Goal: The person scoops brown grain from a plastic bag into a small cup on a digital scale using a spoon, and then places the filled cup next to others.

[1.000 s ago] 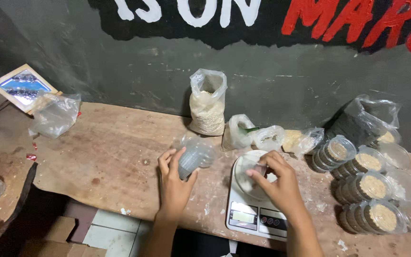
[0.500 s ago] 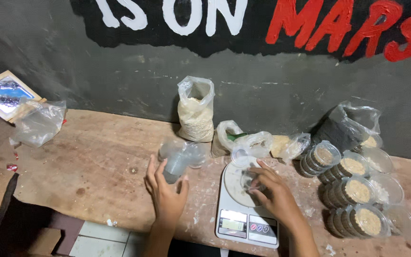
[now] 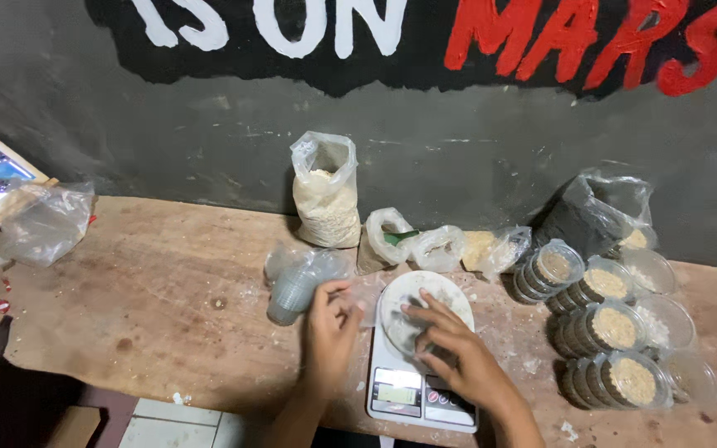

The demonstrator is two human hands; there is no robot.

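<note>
My left hand (image 3: 328, 332) sits at the scale's left edge, fingers curled loosely around what looks like a clear plastic cup or lid; blurred, so I cannot tell whether it is a real pinch or only contact. Just left of it lies the sleeve of clear cups (image 3: 296, 282), on its side in a plastic bag, close enough to pull from without reaching.

My right hand (image 3: 450, 348) rests on the round white dish (image 3: 412, 294) on top of the scale (image 3: 412, 390), fingers spread flat, not clamped on anything I can see. The dish sits centred on the platform, display facing me so it reads from here.

Behind, a bag of grain (image 3: 325, 195) stands upright against the wall, mouth open, likely for scooping. Smaller knotted bags (image 3: 441, 245) lie beside it.

Right side: filled tubs (image 3: 612, 328) stacked in rows on their sides, kept well apart from the scale. A dark bag (image 3: 599, 211) behind them. Far left, a loose plastic bag (image 3: 43, 220) on the wooden table (image 3: 151, 323).
</note>
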